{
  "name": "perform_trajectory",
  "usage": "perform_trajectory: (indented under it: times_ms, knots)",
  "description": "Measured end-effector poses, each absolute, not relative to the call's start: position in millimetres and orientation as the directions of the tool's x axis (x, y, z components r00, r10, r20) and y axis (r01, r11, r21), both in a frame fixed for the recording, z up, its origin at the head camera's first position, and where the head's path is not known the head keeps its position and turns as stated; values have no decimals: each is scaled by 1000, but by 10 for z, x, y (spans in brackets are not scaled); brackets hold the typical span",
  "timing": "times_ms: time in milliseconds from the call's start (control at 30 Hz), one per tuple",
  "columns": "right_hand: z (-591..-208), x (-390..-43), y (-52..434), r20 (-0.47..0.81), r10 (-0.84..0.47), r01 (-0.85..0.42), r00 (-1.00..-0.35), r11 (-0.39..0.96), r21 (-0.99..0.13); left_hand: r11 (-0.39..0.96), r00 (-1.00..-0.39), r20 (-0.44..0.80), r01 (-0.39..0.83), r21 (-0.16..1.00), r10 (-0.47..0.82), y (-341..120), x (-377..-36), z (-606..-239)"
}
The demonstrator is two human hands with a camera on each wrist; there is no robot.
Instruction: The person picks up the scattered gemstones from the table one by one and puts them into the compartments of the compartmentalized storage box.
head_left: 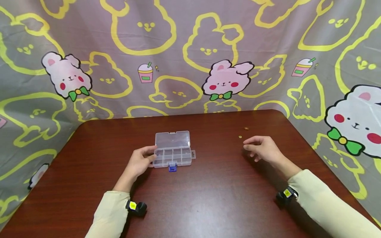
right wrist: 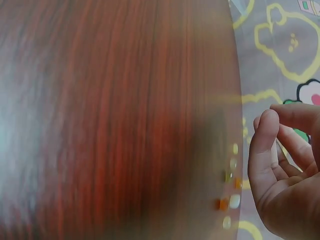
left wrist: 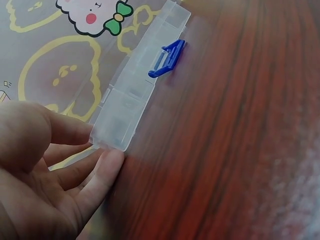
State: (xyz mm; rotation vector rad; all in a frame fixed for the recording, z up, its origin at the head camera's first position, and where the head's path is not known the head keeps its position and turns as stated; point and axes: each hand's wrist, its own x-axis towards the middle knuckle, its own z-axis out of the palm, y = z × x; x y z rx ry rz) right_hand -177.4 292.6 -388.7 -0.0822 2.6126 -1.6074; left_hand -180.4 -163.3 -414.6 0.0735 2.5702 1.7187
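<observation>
A clear plastic compartment box lies on the dark wooden table with its lid tipped back and a blue latch at its front. My left hand rests against the box's left end, its fingers fairly straight. In the left wrist view a fingertip touches the near corner of the box, below the blue latch. My right hand hovers over the table with loosely curled fingers and nothing visible in it. Small beads lie just beyond it. In the right wrist view several beads lie left of the right hand.
Another bead lies further back on the table. A grey cloth with yellow and pink rabbit prints hangs behind and around the table. The table's right edge runs close to the beads.
</observation>
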Motion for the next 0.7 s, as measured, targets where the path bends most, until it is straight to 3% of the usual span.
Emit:
perform_trajectory:
  times_ms: [700]
  knots:
    - [-3842,-1714,3421,-1,12,8,-1000,558,-830,385,-998,-8,20,923,70,-1629,-1782,-4115]
